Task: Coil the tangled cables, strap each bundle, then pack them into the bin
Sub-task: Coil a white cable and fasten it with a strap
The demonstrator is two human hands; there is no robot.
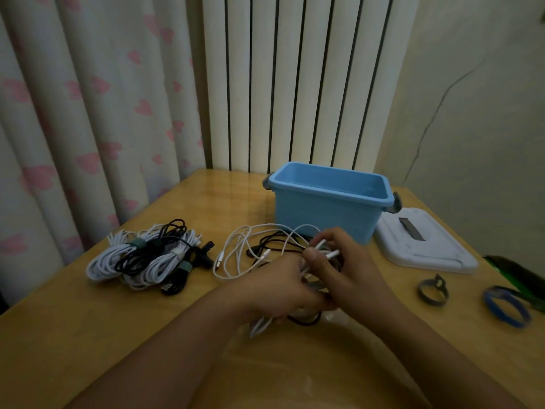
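Head view: looking down on a wooden bench (88, 326), both hands busy mid-frame.
Left hand (283, 287): fingers curled round a loose bunch of white and black loops, thumb up on top pinning the strands.
Right hand (348, 261): fingertips pinching a white plug end just above that bunch, grip pressed together on it.
Tangled cables (253, 252): mostly sprawled on the bench just left of the hands, white loops over a black one, a few strands hanging below the left fist.
Done bundles (147, 258): heap of coiled white and black ones well off to the left, several wearing greenish straps.
Bin (321, 214): blue, open, standing just behind the hands, nothing visible inside.
Lid (424, 246): white, flat on the bench right of the bin.
Spare straps: dark one (432, 290) and blue one (505, 309) lying near the right edge.
Step in hand: looks like coiling, or teasing one lead free of the knot. Not strapping yet.
Next move: probably needs that white end drawn clear, loops wound evenly, then a reach right for a strap.
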